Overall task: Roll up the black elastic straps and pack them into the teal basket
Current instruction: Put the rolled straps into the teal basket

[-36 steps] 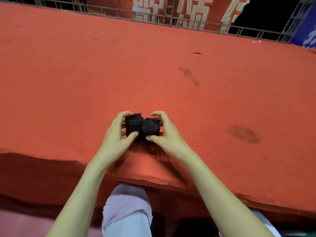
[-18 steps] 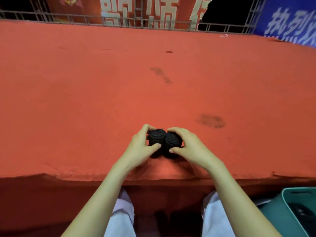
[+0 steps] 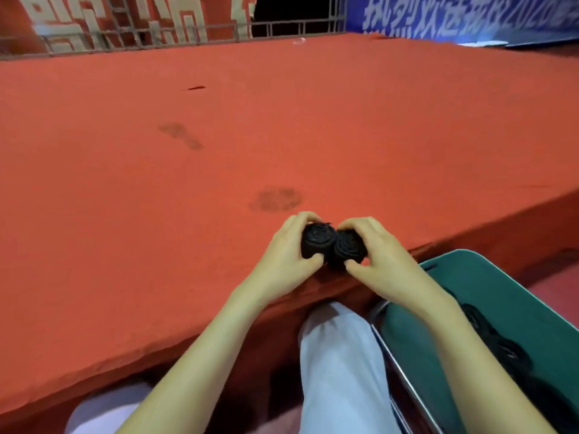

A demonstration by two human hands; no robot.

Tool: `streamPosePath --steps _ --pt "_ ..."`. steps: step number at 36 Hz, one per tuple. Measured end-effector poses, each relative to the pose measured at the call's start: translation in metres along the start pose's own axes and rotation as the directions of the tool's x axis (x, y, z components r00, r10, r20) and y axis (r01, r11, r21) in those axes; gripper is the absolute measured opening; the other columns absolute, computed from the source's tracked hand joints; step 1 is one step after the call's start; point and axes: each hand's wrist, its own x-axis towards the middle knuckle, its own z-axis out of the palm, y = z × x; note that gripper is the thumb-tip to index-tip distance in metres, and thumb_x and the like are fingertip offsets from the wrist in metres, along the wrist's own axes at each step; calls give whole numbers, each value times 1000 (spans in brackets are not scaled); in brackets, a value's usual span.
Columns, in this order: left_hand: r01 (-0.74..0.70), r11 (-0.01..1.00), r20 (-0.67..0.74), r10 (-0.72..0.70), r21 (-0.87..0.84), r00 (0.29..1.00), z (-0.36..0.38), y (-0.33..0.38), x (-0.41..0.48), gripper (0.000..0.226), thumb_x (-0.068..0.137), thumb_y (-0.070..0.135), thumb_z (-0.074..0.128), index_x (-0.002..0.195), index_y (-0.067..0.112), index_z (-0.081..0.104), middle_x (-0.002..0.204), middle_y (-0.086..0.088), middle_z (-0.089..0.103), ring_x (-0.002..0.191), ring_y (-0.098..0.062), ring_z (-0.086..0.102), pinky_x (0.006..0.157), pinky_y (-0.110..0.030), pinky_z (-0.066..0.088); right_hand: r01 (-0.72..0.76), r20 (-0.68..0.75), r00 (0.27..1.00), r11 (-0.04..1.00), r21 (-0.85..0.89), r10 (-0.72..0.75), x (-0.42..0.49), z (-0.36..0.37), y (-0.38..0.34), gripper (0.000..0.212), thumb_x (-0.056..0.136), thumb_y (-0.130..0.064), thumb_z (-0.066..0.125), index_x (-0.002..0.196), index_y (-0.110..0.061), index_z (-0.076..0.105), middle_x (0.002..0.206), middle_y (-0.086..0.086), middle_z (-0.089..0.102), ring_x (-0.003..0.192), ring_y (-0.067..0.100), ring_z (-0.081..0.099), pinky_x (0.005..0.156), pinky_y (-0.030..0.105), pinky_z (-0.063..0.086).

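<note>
Packing is remaining: your left hand [image 3: 282, 261] and right hand [image 3: 383, 260] are each gripping one of two touching strap rolls [image 3: 316, 241], lower centre, while the teal basket [image 3: 488, 278], lower right, is holding more.

We look across a broad platform [image 3: 344, 126] covered in red-orange felt, whose near edge drops away into shadow. Two dark smudges mark the cloth, a rounded smudge [image 3: 275, 200] towards the near edge and a longer smudge [image 3: 180, 135] farther left, and a small dark fleck [image 3: 196, 88] lies beyond them. Along the far edge we see a grey metal lattice railing [image 3: 300, 24]. Behind it hangs a red banner [image 3: 219, 9] with large pale characters, then a black gap [image 3: 294, 7], then a blue banner [image 3: 470, 14] with white characters. At lower right a strip of dull red floor [image 3: 560, 277] shows. The light is dim and warm.
</note>
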Motion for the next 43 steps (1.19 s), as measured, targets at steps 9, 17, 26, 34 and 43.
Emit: streamPosePath --steps 9,17,26,34,43 --pt "-28 997 222 45 -77 974 95 35 25 38 70 11 71 102 20 52 101 5 60 96 -14 57 82 -41 51 -249 -52 968 966 -69 246 -70 -50 61 49 78 -6 64 123 -20 52 113 -3 51 103 15 51 89 30 41" --pt "-47 998 416 63 -49 907 161 60 33 38 73 21 76 100 20 49 102 4 59 93 -13 54 77 -29 44 -416 -39 909 904 -95 415 -123 -71 106 52 78 -14 66 126 -24 49 118 -2 50 109 18 51 96 39 42" --pt "-90 996 639 75 -8 766 230 91 24 39 70 13 69 96 16 40 98 -4 52 81 -17 46 63 -24 32 -618 80 765 764 -188 639 -166 -86 146 41 78 -20 63 114 -24 42 106 -2 40 96 26 51 86 42 45" --pt "-130 985 880 -41 116 474 262 96 14 44 70 16 75 98 14 41 76 5 43 61 -9 38 52 -28 31 -631 425 559 698 -339 712 -186 -87 176 36 76 -24 68 98 -23 40 94 -2 50 86 20 50 74 33 44" --pt "-220 962 954 -94 160 283 292 105 4 51 67 19 82 97 12 41 87 -3 49 77 -20 46 63 -32 40 -539 636 358 708 -457 683 -187 -66 199 53 68 -22 84 112 -18 55 103 -3 60 97 24 62 86 35 52"
